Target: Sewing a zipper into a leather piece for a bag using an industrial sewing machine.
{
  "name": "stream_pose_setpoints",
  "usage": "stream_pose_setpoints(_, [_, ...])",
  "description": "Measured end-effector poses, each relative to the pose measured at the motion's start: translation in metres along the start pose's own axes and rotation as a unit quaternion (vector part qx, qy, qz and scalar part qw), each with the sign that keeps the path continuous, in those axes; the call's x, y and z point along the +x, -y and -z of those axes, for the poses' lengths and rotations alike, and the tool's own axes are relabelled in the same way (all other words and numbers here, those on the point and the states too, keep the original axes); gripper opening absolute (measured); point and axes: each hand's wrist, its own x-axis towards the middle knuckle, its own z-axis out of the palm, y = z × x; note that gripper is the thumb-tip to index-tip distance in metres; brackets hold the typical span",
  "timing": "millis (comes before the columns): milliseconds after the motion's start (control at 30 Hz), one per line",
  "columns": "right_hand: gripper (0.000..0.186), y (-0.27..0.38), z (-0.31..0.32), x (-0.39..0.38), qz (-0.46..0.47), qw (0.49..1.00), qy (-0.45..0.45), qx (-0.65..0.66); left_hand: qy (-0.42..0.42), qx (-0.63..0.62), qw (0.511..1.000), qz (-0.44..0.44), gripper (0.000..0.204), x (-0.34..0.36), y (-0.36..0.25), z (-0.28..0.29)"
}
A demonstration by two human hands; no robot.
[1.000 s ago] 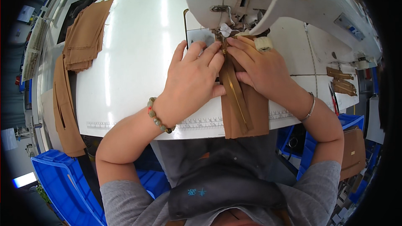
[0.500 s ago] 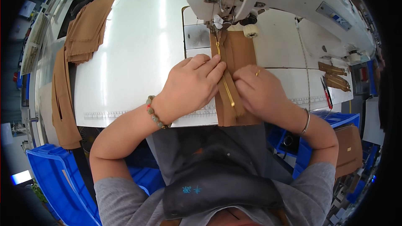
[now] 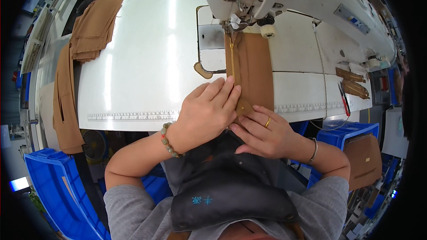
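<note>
A brown fabric panel (image 3: 256,62) runs out from under the sewing machine's presser foot (image 3: 231,30), with a gold-toothed zipper (image 3: 231,55) along its left part. My left hand (image 3: 209,106), wearing a beaded bracelet, presses its bent fingers together onto the lower part of the zipper. Just right of it and lower, at the table's front edge, my right hand (image 3: 267,135) has its fingers closed on the zipper's tail end, beside my left fingertips; the thumb is partly hidden.
Brown cut pieces (image 3: 95,26) lie stacked on the white table (image 3: 138,75) at left, beside a long brown piece (image 3: 64,106). Short zippers (image 3: 353,86) and red-handled snips (image 3: 344,100) lie right. Blue bins (image 3: 49,178) stand below at both sides, a brown bag (image 3: 364,160) at the right one.
Both hands have moved down, away from the presser foot toward the front edge, the right one further. More of the panel and zipper now shows near the machine.
</note>
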Motion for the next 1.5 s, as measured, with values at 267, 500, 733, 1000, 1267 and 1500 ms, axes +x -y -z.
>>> stream_pose_setpoints(267, [0.036, -0.073, 0.024, 0.038, -0.067, 0.997, 0.001, 0.038, 0.023, 0.035, 0.999, 0.02, 0.067, -0.004, -0.01, 0.004])
stream_pose_setpoints(500, [0.059, -0.113, -0.012, 0.061, -0.101, 0.994, -0.006, -0.033, 0.044, 0.021, 0.998, 0.03, 0.07, -0.01, -0.017, 0.008])
stream_pose_setpoints(733, [0.088, -0.106, -0.01, 0.053, -0.101, 0.993, 0.043, -0.033, 0.007, -0.044, 0.999, 0.015, 0.067, -0.052, -0.034, 0.012])
stream_pose_setpoints(1000, [0.091, -0.102, -0.004, 0.058, -0.103, 0.992, 0.055, -0.048, -0.035, 0.183, 0.956, 0.228, 0.041, -0.123, 0.082, 0.072])
stream_pose_setpoints(1267, [0.089, -0.104, -0.004, 0.057, -0.086, 0.994, 0.044, -0.056, 0.077, 0.406, 0.717, 0.561, 0.051, -0.228, 0.253, 0.143])
stream_pose_setpoints(1500, [0.088, -0.103, -0.004, 0.058, -0.082, 0.994, 0.043, -0.055, 0.143, 0.354, 0.722, 0.577, 0.059, -0.22, 0.249, 0.154])
